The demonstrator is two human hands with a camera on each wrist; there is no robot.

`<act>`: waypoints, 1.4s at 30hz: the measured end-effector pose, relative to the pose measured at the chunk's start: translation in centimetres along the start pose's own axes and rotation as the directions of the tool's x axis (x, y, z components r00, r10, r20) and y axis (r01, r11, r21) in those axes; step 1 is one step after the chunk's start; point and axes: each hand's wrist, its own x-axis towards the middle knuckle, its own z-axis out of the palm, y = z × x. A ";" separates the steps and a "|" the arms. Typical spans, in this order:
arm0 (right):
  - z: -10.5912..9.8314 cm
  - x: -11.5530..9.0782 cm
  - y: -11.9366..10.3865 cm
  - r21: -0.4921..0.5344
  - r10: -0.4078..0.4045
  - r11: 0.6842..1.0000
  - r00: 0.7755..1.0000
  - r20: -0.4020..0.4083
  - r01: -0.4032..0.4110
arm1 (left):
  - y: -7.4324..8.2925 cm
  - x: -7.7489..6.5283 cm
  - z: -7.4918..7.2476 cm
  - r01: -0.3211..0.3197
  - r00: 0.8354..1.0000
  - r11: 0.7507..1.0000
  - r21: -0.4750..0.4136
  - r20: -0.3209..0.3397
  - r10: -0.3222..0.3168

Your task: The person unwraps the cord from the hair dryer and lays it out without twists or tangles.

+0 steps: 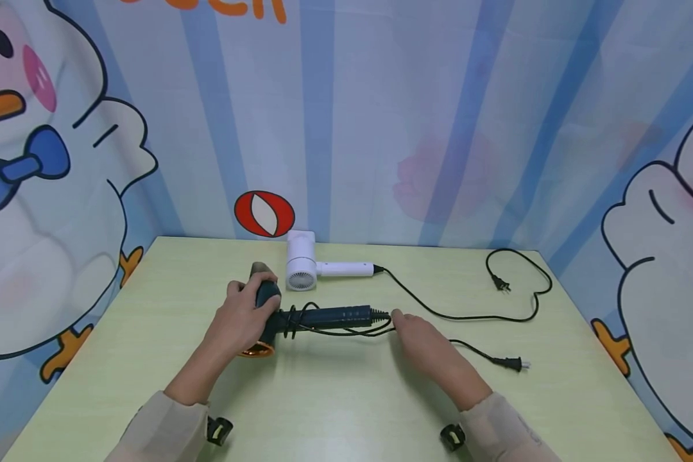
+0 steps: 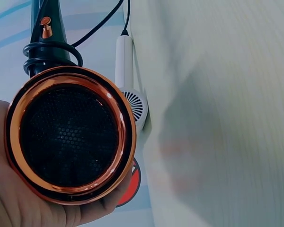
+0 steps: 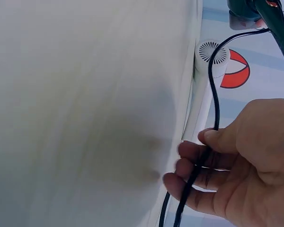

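Observation:
My left hand (image 1: 244, 312) grips the barrel of a dark green hair dryer (image 1: 323, 317) with a copper-coloured rim, and its handle points right. In the left wrist view the dryer's round copper rim (image 2: 125, 137) and dark mesh face the camera. Black cord (image 2: 52, 46) is looped round the handle near the barrel. Past the handle's end, my right hand (image 1: 430, 350) pinches the black cord (image 3: 213, 85) between thumb and fingers. Beyond that hand the cord runs to a two-pin plug (image 1: 511, 364) over the right of the table.
A white hair dryer (image 1: 301, 260) lies behind on the table (image 1: 335, 410), handle to the right. Its black cord (image 1: 468, 317) curves right to a plug (image 1: 501, 283). A patterned curtain (image 1: 358, 128) stands along the table's back edge.

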 end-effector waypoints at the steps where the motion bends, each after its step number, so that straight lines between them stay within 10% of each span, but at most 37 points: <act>1: 0.0 0.1 0.1 0.003 0.005 1.000 1.000 0.006 -0.005 | 0.0 0.0 0.0 -0.002 1.000 1.000 -0.001 0.000 0.002; 42: 0.5 0.6 1.2 -0.160 0.210 0.966 0.978 0.023 -0.203 | 0.2 -0.3 0.0 -0.044 0.999 0.999 -0.008 0.017 0.044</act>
